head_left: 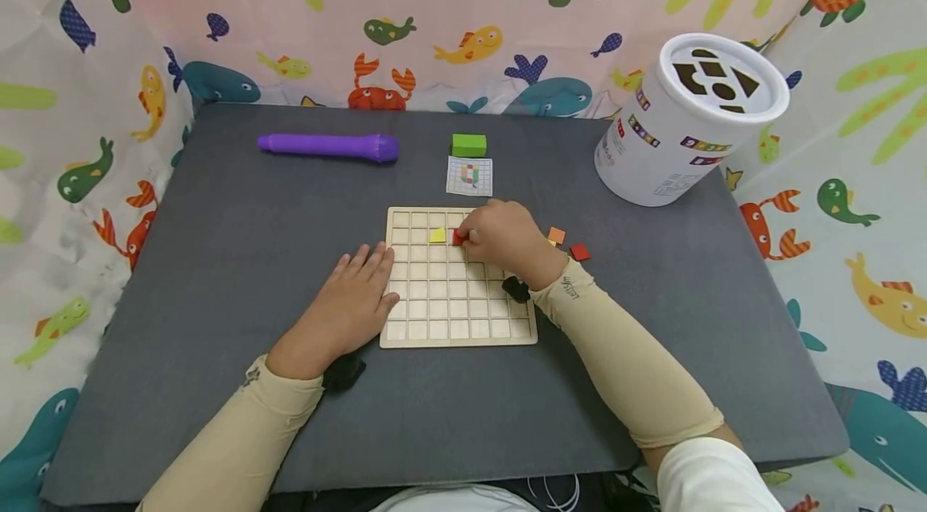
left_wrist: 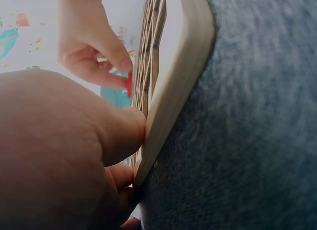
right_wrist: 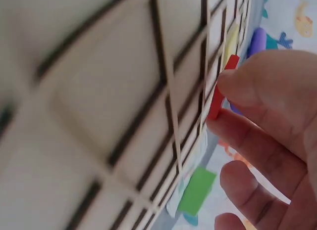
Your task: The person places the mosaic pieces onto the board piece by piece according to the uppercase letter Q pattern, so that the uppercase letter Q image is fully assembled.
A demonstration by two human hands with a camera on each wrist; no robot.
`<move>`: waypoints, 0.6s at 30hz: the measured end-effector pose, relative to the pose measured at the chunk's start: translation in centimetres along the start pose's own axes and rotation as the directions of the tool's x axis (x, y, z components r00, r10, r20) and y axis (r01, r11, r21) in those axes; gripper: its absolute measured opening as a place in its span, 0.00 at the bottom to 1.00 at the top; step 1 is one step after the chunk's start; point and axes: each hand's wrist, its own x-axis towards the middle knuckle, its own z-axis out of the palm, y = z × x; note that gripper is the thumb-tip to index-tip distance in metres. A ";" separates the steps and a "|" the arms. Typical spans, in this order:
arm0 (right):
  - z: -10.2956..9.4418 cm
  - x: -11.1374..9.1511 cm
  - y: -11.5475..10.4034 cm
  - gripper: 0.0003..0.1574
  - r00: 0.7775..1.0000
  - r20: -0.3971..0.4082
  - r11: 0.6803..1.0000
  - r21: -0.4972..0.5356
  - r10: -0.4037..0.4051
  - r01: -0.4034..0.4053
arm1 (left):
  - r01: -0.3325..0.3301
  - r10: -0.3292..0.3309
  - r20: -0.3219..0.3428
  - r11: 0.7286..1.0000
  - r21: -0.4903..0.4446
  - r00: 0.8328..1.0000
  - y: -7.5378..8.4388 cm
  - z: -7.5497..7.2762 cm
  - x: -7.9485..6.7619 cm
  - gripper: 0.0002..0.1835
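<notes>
A wooden grid board (head_left: 427,329) lies on the grey table. My right hand (head_left: 507,237) pinches a red square tile (right_wrist: 223,89) between thumb and fingertip over the upper part of the board. Just left of that tile, a yellow tile (head_left: 438,235) sits in one of the cells. Against the board's left edge rests my left hand (head_left: 351,307), fingers extended; its thumb (left_wrist: 126,131) touches the rim in the left wrist view.
Beside my right wrist lie an orange tile (head_left: 556,235), another red tile (head_left: 579,252) and a partly hidden yellow one. Behind the board are a pattern card (head_left: 469,175), a green block (head_left: 468,146) and a purple stick (head_left: 326,146). A white bucket (head_left: 644,154) with a shape-hole lid stands back right.
</notes>
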 end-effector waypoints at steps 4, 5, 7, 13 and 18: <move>0.5 0.5 -0.5 0.15 1.000 -0.010 0.999 -0.032 -0.018 0.018 | -0.006 0.006 -0.003 1.000 -0.005 1.000 0.1 -0.1 0.0 0.40; 0.6 0.5 -0.4 0.16 1.000 -0.013 0.999 -0.038 -0.015 0.015 | -0.010 0.010 -0.001 1.000 -0.005 1.000 0.2 -0.1 0.1 0.40; 0.6 0.5 -0.3 0.15 1.000 -0.017 0.999 -0.050 -0.018 0.017 | -0.017 0.017 -0.003 1.000 -0.003 1.000 0.4 -0.2 0.2 0.39; 0.3 0.5 -0.3 0.10 0.999 0.032 0.999 -0.039 -0.024 0.025 | -0.014 0.014 -0.008 1.000 0.007 1.000 0.6 -0.3 0.3 0.39; -0.2 -0.1 -0.3 0.21 0.998 0.060 1.000 0.019 0.009 -0.010 | -0.007 0.007 -0.013 1.000 0.001 1.000 0.3 -0.1 0.0 0.39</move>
